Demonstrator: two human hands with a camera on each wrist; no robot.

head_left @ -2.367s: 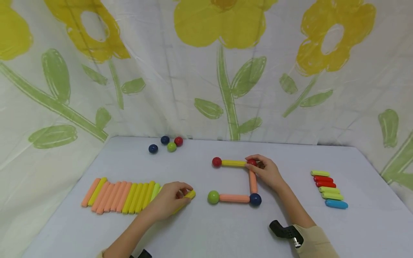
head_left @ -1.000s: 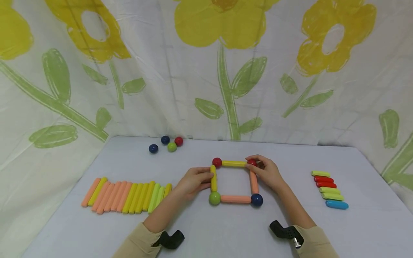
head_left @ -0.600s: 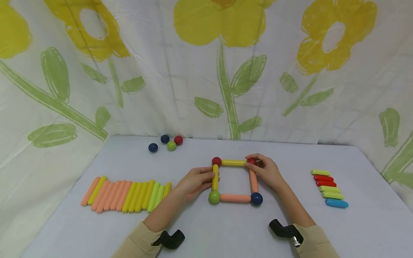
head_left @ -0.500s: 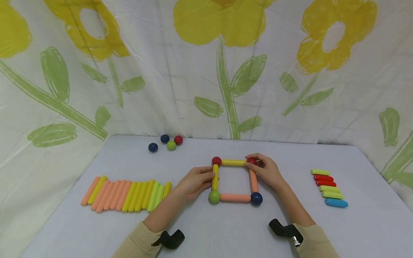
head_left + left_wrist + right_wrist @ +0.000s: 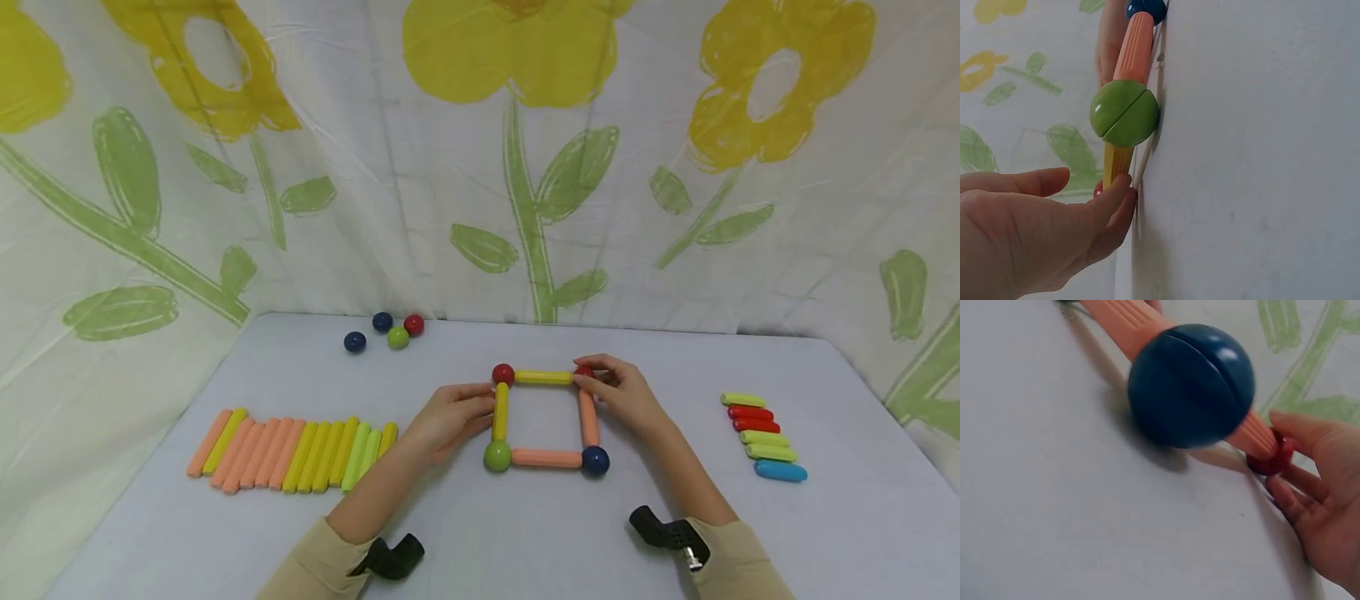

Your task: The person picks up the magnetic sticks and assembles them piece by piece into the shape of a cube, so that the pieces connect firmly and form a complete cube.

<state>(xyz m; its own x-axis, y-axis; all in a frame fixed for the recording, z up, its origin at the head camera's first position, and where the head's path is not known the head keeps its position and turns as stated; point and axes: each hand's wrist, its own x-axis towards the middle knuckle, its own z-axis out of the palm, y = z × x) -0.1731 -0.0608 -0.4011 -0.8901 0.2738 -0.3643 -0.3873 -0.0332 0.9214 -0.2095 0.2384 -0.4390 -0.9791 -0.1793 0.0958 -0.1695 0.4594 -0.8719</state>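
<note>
Balls and sticks form a closed square on the white table. Its left side is a yellow stick (image 5: 500,417) running between a green ball (image 5: 497,456) and a red ball (image 5: 503,374). Beside that stick is my left hand (image 5: 450,421); in the left wrist view its fingertips are right at the stick and the thumb stands apart. My right hand (image 5: 630,402) pinches the far-right red ball (image 5: 1280,456), partly covered by its fingers. From there a salmon stick (image 5: 588,418) runs to a dark blue ball (image 5: 596,461). Another yellow stick (image 5: 544,377) and salmon stick (image 5: 547,458) make the remaining sides.
A row of salmon, yellow and light green sticks (image 5: 297,454) lies at the left. Loose balls (image 5: 398,337) in blue, green and red sit at the back left. Several short pieces (image 5: 763,437) lie at the right. A flowered cloth (image 5: 360,208) hangs behind the table.
My left hand brought the yellow stick over from the row and set it between the green and red balls. Its fingers have since loosened. The right hand keeps its grip on the red ball.
</note>
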